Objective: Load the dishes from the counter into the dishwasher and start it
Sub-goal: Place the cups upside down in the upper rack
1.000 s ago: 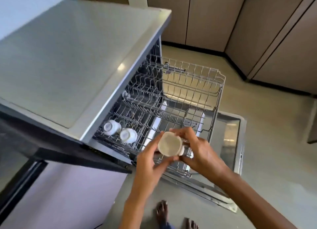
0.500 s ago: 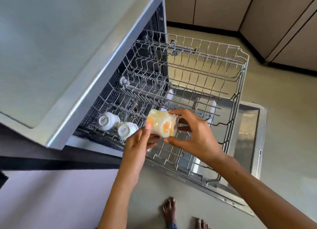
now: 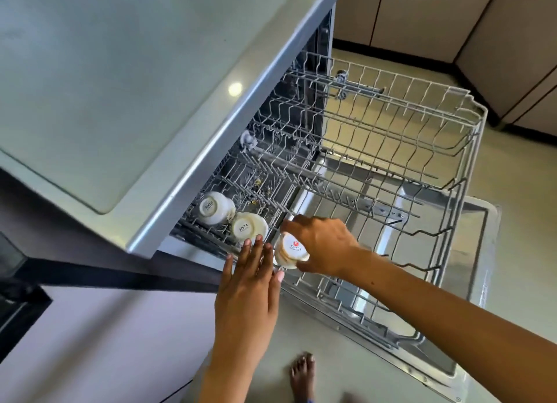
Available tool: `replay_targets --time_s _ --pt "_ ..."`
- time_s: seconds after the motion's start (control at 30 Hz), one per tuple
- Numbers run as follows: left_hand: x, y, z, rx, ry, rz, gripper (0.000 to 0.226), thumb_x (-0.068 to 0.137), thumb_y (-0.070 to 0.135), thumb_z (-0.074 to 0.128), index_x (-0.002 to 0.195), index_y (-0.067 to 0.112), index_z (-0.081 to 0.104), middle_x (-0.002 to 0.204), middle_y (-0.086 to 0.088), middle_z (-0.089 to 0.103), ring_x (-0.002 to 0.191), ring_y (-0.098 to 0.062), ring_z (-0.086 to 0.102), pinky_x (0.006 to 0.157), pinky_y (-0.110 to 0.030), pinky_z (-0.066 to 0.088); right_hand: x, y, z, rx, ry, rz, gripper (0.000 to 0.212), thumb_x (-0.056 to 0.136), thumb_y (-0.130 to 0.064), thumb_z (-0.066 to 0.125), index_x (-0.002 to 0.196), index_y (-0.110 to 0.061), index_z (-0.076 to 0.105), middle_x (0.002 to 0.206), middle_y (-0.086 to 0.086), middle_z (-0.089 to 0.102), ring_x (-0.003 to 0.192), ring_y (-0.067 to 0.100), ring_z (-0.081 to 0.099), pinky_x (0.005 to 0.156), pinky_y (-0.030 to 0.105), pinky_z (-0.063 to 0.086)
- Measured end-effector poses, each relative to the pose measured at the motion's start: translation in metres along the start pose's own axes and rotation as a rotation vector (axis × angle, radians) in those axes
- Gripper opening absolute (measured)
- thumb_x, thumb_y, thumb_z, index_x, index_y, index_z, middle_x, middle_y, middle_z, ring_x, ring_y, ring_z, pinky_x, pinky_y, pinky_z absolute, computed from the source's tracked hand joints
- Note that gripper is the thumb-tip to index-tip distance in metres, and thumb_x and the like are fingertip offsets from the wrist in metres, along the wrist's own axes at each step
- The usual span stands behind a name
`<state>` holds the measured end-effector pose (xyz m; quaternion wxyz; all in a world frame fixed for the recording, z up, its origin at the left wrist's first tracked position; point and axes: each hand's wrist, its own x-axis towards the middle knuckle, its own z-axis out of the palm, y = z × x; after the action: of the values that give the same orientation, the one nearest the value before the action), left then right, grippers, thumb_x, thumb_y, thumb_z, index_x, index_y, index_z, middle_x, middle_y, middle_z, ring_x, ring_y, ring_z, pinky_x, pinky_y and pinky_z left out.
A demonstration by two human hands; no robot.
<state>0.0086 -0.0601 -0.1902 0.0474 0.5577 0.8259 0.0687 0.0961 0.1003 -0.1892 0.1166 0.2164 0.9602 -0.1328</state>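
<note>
The desk point(image 3: 99, 79) fills the upper left, grey and smooth, and its edge hangs over the open dishwasher. Below it the door point(image 3: 479, 285) lies flat and open above the floor point(image 3: 518, 191), with brown cabinets point(image 3: 452, 19) behind. The wire rack point(image 3: 391, 149) is pulled out over the door. In its near left corner two white cups point(image 3: 215, 208) stand upside down, side by side and touching, each with a printed mark on its base. Just to the right of them the right hand point(image 3: 324, 245) holds a third cup point(image 3: 291, 250), also upside down, low at the front edge of the rack; whether it already rests on the wires I cannot tell. The fingers of this hand curl around the cup from the right side. The left hand point(image 3: 250, 285) is flat with straight fingers, its tips just beside the second cup and the third cup, and it holds nothing. A bare foot point(image 3: 303, 378) stands on the floor below.
</note>
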Motion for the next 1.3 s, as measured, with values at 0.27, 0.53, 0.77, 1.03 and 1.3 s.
replay_targets --time_s 0.27,0.53,0.77,1.03,1.3 --pt "-0.003 -0.001 0.005 -0.063 0.019 -0.003 0.052 0.097 0.037 0.026 0.135 0.011 0.050 0.144 -0.005 0.042 0.135 -0.023 0.035 0.107 -0.039 0.021 0.026 -0.004 0.037 -0.082 -0.019 -0.058 0.056 0.083 -0.044 0.062 0.131 -0.028 0.037 0.119 -0.001 0.056 0.102 0.020 0.057 0.075 0.036 0.055" --pt "-0.004 0.000 0.006 -0.120 0.012 -0.025 0.050 0.098 0.037 0.025 0.136 0.014 0.048 0.146 -0.003 0.040 0.137 -0.024 0.032 0.103 -0.041 0.023 0.012 -0.004 0.032 0.012 0.020 -0.102 0.067 0.085 -0.022 0.064 0.142 -0.031 0.029 0.146 -0.007 0.035 0.130 0.019 0.034 0.091 0.036 0.050" --pt "-0.005 0.000 0.001 -0.156 -0.037 -0.028 0.047 0.097 0.036 0.030 0.129 0.013 0.056 0.141 -0.005 0.048 0.136 -0.022 0.035 0.110 -0.041 0.031 -0.026 -0.002 0.023 0.274 0.198 0.126 0.039 0.085 -0.014 0.060 0.123 -0.026 0.056 0.119 -0.003 0.062 0.094 0.021 0.065 0.071 0.037 0.057" --pt "-0.060 0.028 -0.137 -0.327 0.055 0.005 0.035 0.096 0.035 0.042 0.122 0.021 0.061 0.130 0.007 0.056 0.121 -0.011 0.051 0.094 -0.025 0.044 -0.123 -0.059 -0.068 0.403 0.309 0.156 0.013 0.087 -0.032 0.059 0.094 -0.024 0.066 0.092 -0.008 0.070 0.078 0.017 0.067 0.066 0.039 0.055" --pt "-0.249 -0.010 -0.287 -0.195 0.328 -0.334 0.037 0.092 0.037 0.041 0.112 0.017 0.065 0.122 -0.006 0.062 0.115 -0.017 0.054 0.093 -0.031 0.046 -0.187 -0.207 -0.189 0.497 0.474 -0.217 0.014 0.082 -0.038 0.064 0.078 -0.025 0.066 0.071 -0.007 0.069 0.065 0.012 0.065 0.054 0.030 0.048"
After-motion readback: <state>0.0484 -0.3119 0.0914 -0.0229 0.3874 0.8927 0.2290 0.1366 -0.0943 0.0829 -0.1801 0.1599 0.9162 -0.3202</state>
